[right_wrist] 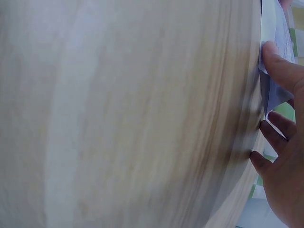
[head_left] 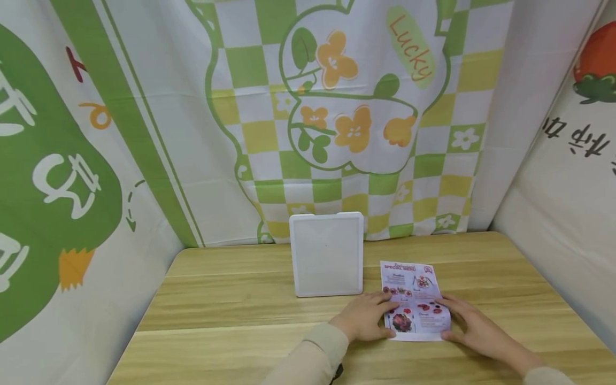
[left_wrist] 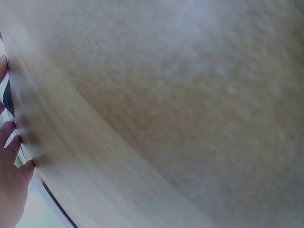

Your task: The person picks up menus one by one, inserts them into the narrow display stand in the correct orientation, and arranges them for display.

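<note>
A printed menu sheet (head_left: pixel 416 299), headed "SPECIAL MENU" and bearing food pictures, lies on the wooden table to the right of the middle. Its lower part bends upward, with a pale strip along the near edge. My left hand (head_left: pixel 368 316) holds the left edge, thumb at the near left corner. On the opposite side my right hand (head_left: pixel 474 326) grips the right edge between thumb and fingers. In the right wrist view the thumb (right_wrist: pixel 280 64) presses the raised paper (right_wrist: pixel 273 90), while other fingertips rest on the table. Only part of the left hand (left_wrist: pixel 12 180) shows in its wrist view.
A white-framed flat panel (head_left: pixel 327 255) stands upright left of the menu, close to the left hand. Around the wooden table (head_left: pixel 216 299) hang printed cloths, with a green checked curtain (head_left: pixel 346 107) behind its far edge.
</note>
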Motion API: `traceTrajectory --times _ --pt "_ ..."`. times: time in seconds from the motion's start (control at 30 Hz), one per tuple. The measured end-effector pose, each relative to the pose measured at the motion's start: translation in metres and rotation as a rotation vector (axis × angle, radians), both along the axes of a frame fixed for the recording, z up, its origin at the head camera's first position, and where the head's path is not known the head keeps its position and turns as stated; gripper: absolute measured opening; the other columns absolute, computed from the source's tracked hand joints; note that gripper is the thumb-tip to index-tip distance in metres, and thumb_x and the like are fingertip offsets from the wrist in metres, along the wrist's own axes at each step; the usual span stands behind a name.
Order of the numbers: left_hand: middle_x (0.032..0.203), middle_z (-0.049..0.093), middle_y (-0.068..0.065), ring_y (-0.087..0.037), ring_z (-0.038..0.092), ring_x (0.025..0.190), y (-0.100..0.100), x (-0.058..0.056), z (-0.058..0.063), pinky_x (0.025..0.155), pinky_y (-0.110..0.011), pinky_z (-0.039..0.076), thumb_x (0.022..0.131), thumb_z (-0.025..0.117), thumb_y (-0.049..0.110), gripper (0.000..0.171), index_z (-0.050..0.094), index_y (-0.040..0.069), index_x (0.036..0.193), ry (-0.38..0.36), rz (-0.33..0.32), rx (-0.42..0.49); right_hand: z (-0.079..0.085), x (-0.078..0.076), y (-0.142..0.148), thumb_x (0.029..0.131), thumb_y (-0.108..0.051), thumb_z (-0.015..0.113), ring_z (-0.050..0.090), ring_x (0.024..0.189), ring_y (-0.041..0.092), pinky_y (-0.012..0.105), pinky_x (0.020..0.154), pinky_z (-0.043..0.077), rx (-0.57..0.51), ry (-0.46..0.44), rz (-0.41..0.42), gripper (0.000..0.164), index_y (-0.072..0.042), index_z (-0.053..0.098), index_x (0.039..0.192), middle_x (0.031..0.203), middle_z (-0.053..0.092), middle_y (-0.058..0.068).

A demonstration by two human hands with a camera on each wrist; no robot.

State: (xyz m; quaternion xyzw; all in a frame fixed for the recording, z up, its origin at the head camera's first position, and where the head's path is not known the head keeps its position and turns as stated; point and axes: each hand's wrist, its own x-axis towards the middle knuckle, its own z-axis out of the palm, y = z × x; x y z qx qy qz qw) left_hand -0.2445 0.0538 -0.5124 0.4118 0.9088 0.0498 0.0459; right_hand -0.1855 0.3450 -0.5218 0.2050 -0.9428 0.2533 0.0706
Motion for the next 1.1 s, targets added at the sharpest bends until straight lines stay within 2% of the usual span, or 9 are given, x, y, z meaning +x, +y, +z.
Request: traceTrajectory --times 0.33,0.4,0.47,0.53,0.63,0.7,0.87,1.0,1.1 --pt "0.156 0.036 0.006 -0.013 0.032 0.143 0.000 0.002 0.003 0.115 -0.035 0.029 0.092 0.059 0.058 0.067 0.042 0.030 0.150 -0.009 0.006 -0.005 -0.001 0.003 -0.002 0.076 -0.030 0.084 0.046 0.123 0.054 0.069 0.096 0.036 -0.049 -0.005 -0.043 0.071 -0.001 0.056 0.134 0.137 0.050 0.029" --pt "0.157 0.036 0.006 -0.013 0.032 0.143 0.000 0.002 0.002 0.115 -0.035 0.029 0.092 0.058 0.059 0.066 0.042 0.030 0.150 -0.004 0.006 -0.008 -0.001 0.004 -0.002 0.076 -0.029 0.085 0.048 0.122 0.052 0.067 0.095 0.037 -0.051 0.008 -0.053 0.071 -0.001 0.056 0.134 0.136 0.052 0.028" --pt "0.157 0.036 0.006 -0.013 0.032 0.143 0.000 0.002 0.002 0.115 -0.035 0.029 0.092 0.058 0.059 0.066 0.042 0.030 0.150 -0.002 0.006 -0.008 -0.001 0.004 -0.003 0.074 -0.028 0.086 0.050 0.121 0.049 0.060 0.097 0.039 -0.050 0.019 -0.066 0.072 -0.002 0.056 0.134 0.135 0.054 0.026" --pt "0.157 0.036 0.006 -0.013 0.032 0.143 0.000 0.002 0.003 0.115 -0.035 0.029 0.093 0.058 0.059 0.066 0.042 0.030 0.150 -0.003 0.007 -0.009 -0.002 0.005 -0.004 0.073 -0.026 0.086 0.050 0.121 0.050 0.059 0.097 0.039 -0.067 0.017 -0.072 0.073 -0.001 0.055 0.134 0.134 0.054 0.027" --pt "0.156 0.036 0.006 -0.013 0.032 0.143 -0.001 0.003 0.004 0.115 -0.035 0.029 0.093 0.058 0.058 0.066 0.042 0.030 0.150 -0.005 0.007 -0.007 -0.001 0.006 -0.007 0.073 -0.024 0.087 0.049 0.121 0.053 0.062 0.098 0.038 -0.112 -0.018 -0.090 0.075 0.001 0.054 0.135 0.134 0.053 0.030" --pt "0.156 0.036 0.006 -0.014 0.032 0.143 -0.001 0.003 0.004 0.115 -0.035 0.029 0.093 0.058 0.058 0.066 0.043 0.030 0.150 -0.005 0.008 -0.004 -0.001 0.006 -0.010 0.074 -0.023 0.086 0.047 0.121 0.056 0.069 0.097 0.035 -0.144 -0.041 -0.103 0.074 0.003 0.053 0.135 0.134 0.052 0.032" --pt "0.156 0.037 0.006 -0.014 0.033 0.143 -0.001 0.004 0.004 0.115 -0.035 0.029 0.093 0.059 0.058 0.066 0.043 0.030 0.150 -0.005 0.013 0.006 0.000 0.006 -0.018 0.079 -0.017 0.083 0.048 0.120 0.055 0.068 0.099 0.035 -0.164 -0.044 -0.172 0.066 0.006 0.054 0.134 0.132 0.054 0.033" --pt "0.157 0.036 0.005 -0.015 0.033 0.143 0.000 0.004 0.003 0.115 -0.036 0.028 0.093 0.059 0.057 0.066 0.043 0.029 0.150 -0.011 0.018 0.008 0.001 0.007 -0.025 0.086 -0.018 0.078 0.046 0.121 0.057 0.070 0.098 0.034 -0.165 -0.069 -0.260 0.061 0.006 0.052 0.135 0.134 0.051 0.035" --pt "0.157 0.035 0.005 -0.015 0.032 0.143 0.001 0.004 0.002 0.116 -0.037 0.028 0.093 0.058 0.058 0.066 0.042 0.030 0.151 -0.016 0.022 0.006 0.001 0.006 -0.030 0.089 -0.018 0.075 0.052 0.117 0.055 0.070 0.096 0.036 -0.195 -0.071 -0.321 0.056 0.005 0.053 0.135 0.128 0.056 0.034"
